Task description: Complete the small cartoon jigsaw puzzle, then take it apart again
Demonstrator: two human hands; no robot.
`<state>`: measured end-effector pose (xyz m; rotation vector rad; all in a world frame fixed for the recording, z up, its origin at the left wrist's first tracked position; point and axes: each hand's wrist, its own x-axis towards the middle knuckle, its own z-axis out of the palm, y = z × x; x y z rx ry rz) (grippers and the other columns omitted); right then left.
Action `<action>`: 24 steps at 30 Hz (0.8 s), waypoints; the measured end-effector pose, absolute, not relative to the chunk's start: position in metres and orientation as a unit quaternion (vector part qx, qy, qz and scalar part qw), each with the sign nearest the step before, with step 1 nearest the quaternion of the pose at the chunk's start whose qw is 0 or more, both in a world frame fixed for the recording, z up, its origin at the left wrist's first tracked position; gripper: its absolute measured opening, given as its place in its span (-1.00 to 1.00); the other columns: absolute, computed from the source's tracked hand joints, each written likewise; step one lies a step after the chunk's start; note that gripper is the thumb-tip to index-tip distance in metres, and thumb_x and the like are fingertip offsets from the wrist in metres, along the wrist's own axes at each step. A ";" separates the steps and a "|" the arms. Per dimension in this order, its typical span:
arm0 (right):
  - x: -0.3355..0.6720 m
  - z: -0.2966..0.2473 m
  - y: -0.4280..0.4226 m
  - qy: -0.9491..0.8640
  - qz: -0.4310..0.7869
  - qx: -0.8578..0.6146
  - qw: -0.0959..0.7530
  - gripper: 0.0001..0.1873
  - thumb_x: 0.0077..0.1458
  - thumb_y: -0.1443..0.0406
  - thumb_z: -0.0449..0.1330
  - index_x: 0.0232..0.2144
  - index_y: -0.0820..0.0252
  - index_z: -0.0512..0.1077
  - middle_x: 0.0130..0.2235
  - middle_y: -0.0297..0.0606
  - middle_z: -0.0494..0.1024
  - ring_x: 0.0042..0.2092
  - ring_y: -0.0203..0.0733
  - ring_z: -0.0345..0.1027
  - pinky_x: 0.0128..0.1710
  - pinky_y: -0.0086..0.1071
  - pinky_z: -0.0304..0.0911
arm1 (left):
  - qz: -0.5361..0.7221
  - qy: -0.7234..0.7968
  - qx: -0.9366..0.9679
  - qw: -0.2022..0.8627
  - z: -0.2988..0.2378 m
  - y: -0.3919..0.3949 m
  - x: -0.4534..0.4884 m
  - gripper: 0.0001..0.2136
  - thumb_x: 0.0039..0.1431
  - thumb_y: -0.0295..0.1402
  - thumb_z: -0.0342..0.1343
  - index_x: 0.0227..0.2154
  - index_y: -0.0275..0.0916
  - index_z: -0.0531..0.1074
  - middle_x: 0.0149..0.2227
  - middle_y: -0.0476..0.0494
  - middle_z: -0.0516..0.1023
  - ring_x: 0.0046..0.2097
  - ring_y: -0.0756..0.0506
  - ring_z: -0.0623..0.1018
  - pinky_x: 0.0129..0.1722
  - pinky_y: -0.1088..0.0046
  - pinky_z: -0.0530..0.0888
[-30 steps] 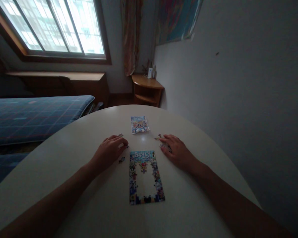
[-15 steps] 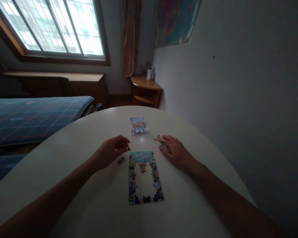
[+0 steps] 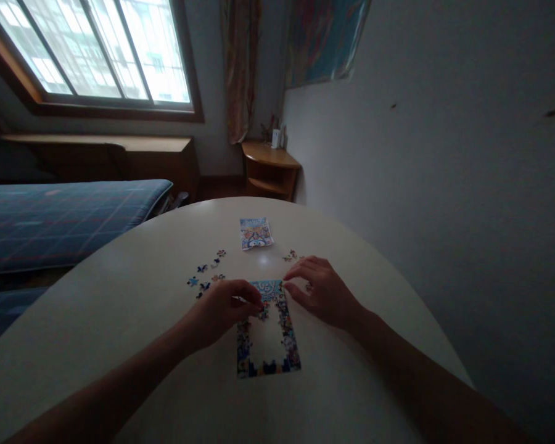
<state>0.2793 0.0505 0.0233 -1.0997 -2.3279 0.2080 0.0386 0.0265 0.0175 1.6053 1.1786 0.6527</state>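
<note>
A partly assembled jigsaw puzzle (image 3: 291,339) lies on the white table, its border joined and much of its middle showing bare table. My left hand (image 3: 226,308) is over the puzzle's upper left, thumb and forefinger pinched on a small puzzle piece (image 3: 261,311), mostly hidden by the fingertips. My right hand (image 3: 322,290) rests at the upper right corner, fingers curved and thumb apart, with nothing visible in it. Several loose pieces (image 3: 202,269) lie beyond my left hand. More loose pieces (image 3: 292,254) lie just past my right fingers, partly covered.
A printed picture sheet or packet (image 3: 256,234) lies on the far part of the round table (image 3: 157,246). Left of the table is a plaid mattress (image 3: 74,216). A wooden corner cabinet (image 3: 271,155) stands behind, and a white wall (image 3: 444,203) runs along the right.
My left hand has moved right and nearer, from the loose pieces to over the puzzle's top. My right hand has shifted slightly left to the puzzle's corner. Loose pieces at left are uncovered.
</note>
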 end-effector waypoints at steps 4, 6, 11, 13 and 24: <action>0.264 0.033 0.027 -0.903 0.113 -0.340 0.238 -0.76 0.04 0.16 0.31 -0.23 0.11 0.48 -0.26 -0.28 0.60 -0.15 -0.12 0.42 -0.02 -0.19 0.12 | 0.271 0.492 0.639 0.525 0.019 0.023 0.043 -0.82 -0.02 -0.31 0.24 -0.34 -0.26 0.49 -0.29 -0.09 0.61 -0.31 -0.07 0.61 -0.32 0.42 0.52; 0.259 0.032 0.021 -0.907 0.123 -0.328 0.234 -0.75 0.03 0.18 0.31 -0.21 0.09 0.49 -0.25 -0.29 0.61 -0.16 -0.13 0.43 -0.05 -0.22 0.11 | 0.271 0.493 0.633 0.532 0.021 0.021 0.044 -0.81 -0.03 -0.30 0.25 -0.34 -0.26 0.48 -0.30 -0.08 0.60 -0.37 -0.04 0.58 -0.39 0.46 0.50; 0.255 0.027 0.019 -0.899 0.160 -0.330 0.238 -0.89 0.03 0.29 0.29 -0.31 0.08 0.50 -0.33 -0.37 0.62 -0.23 -0.20 0.46 -0.07 -0.26 0.09 | 0.268 0.487 0.637 0.535 0.021 0.019 0.046 -0.81 -0.04 -0.31 0.25 -0.35 -0.27 0.48 -0.31 -0.09 0.61 -0.41 -0.01 0.56 -0.43 0.50 0.46; 0.255 0.026 0.019 -0.896 0.174 -0.329 0.242 -0.89 0.02 0.29 0.29 -0.32 0.08 0.49 -0.34 -0.38 0.62 -0.24 -0.21 0.46 -0.07 -0.27 0.09 | 0.268 0.481 0.639 0.537 0.018 0.019 0.047 -0.80 -0.03 -0.29 0.25 -0.35 -0.27 0.49 -0.31 -0.11 0.61 -0.37 -0.04 0.58 -0.42 0.48 0.47; 0.252 0.023 0.015 -0.911 0.164 -0.335 0.177 -0.89 -0.07 0.32 0.30 -0.40 0.10 0.46 -0.40 -0.44 0.58 -0.28 -0.24 0.43 -0.09 -0.28 0.06 | 0.220 0.500 0.730 0.411 0.032 0.022 0.033 -0.81 0.03 -0.34 0.17 -0.26 -0.23 0.49 -0.34 -0.08 0.57 -0.34 -0.05 0.54 -0.36 0.45 0.46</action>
